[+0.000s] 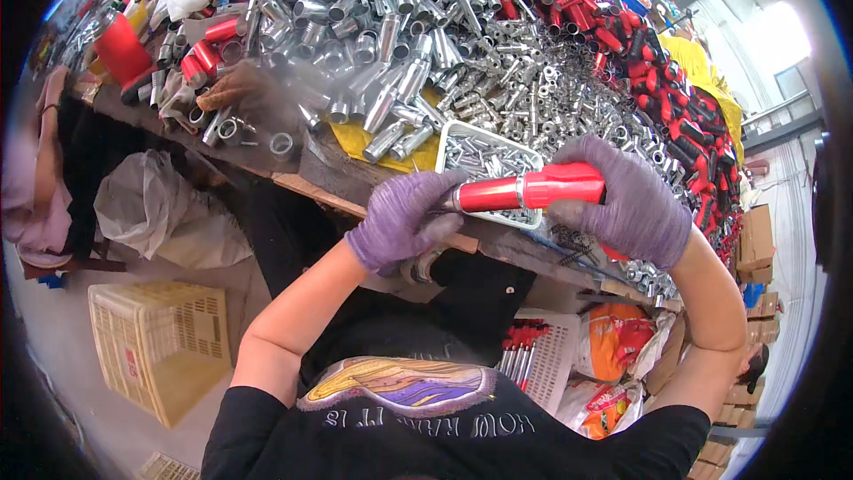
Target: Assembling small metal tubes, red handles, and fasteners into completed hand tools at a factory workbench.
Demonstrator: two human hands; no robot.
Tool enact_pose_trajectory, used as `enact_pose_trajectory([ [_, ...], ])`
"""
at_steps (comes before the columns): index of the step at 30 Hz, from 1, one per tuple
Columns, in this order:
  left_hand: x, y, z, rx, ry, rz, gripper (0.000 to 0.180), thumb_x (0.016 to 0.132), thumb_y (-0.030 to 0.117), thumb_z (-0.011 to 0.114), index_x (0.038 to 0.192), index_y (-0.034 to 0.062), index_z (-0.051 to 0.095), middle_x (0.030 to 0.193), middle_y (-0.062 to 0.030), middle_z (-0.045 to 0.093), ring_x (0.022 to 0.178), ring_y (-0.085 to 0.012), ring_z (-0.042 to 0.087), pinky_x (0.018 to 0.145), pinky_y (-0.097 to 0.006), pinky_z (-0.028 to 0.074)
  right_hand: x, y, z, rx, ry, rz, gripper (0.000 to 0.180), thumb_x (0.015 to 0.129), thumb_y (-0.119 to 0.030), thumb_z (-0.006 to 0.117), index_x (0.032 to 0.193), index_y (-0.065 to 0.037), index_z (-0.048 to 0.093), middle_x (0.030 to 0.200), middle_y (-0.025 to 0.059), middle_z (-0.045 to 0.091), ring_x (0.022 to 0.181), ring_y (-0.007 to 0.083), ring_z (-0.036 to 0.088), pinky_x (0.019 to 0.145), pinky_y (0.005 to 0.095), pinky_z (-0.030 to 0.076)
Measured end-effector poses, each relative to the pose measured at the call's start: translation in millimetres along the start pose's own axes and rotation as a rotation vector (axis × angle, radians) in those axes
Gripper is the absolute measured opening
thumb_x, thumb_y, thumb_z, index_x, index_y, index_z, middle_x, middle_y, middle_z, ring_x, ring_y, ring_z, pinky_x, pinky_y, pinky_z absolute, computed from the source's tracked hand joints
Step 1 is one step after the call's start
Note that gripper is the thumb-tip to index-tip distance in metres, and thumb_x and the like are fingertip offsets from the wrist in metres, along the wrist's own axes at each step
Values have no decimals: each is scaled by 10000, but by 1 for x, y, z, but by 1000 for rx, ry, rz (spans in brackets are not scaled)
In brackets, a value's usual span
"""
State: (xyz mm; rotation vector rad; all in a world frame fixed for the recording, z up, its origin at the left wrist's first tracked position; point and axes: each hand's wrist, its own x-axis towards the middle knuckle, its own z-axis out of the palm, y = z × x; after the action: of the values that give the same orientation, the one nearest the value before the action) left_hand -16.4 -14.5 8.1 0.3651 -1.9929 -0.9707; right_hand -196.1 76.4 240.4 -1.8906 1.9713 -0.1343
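Between my two hands is a red tube (493,195) with a silver ring round its middle and a wider red sleeve at the right. My left hand (404,218), in a purple knit glove, closes round the tube's metal left end. Gloved the same way, my right hand (635,200) wraps over the sleeve's right end, thumb underneath. The tube lies almost level above a white tray (442,149) of small pointed metal pieces. Beyond the tray are heaped silver fittings (533,93). What the fingers cover at both ends is hidden.
Silver tubes (391,40) cover much of the bench, with red and black handles (684,129) at right. The wooden bench edge (320,194) runs before me. A yellow crate (115,329) and plastic bag (164,204) stand lower left. Another person's arm (46,151) shows far left.
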Motion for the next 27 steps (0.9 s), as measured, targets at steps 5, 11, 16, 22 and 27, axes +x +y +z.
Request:
enact_pose_trajectory([
  [5, -3, 11, 1, -80, 29, 102, 445, 733, 103, 724, 1134, 60, 535, 846, -116, 597, 739, -302, 603, 680, -373, 490, -2, 2, 1, -185, -56, -157, 427, 734, -319, 735, 1028, -51, 578, 859, 147, 638, 792, 306, 645, 728, 373, 500],
  [11, -3, 7, -7, -146, 13, -42, 462, 738, 136, 733, 1145, 85, 521, 840, -120, 599, 746, -285, 613, 701, -372, 494, 0, 5, 2, -65, -47, -159, 390, 767, -347, 684, 1047, -93, 586, 871, 144, 628, 782, 353, 626, 693, 417, 496],
  [16, 24, 2, -26, -10, -431, -167, 408, 718, 329, 749, 1019, 97, 602, 860, -131, 638, 804, -305, 634, 692, -369, 498, 4, -5, 1, -226, -64, -281, 403, 765, -347, 690, 1073, -105, 595, 866, 145, 632, 764, 340, 628, 683, 410, 503],
  [22, 12, 2, 2, 244, -147, -163, 413, 693, 275, 767, 1031, 91, 615, 823, -122, 630, 762, -290, 634, 683, -357, 496, 7, 2, 7, -8, -11, -57, 419, 753, -340, 706, 1057, -81, 580, 836, 167, 636, 776, 341, 642, 693, 401, 509],
  [27, 12, 3, -12, -16, -99, 11, 425, 723, 260, 742, 1062, 70, 568, 869, -138, 614, 776, -315, 622, 671, -381, 491, 6, 1, 8, -17, 38, -41, 434, 752, -332, 713, 1056, -59, 568, 834, 172, 636, 785, 342, 646, 697, 399, 509],
])
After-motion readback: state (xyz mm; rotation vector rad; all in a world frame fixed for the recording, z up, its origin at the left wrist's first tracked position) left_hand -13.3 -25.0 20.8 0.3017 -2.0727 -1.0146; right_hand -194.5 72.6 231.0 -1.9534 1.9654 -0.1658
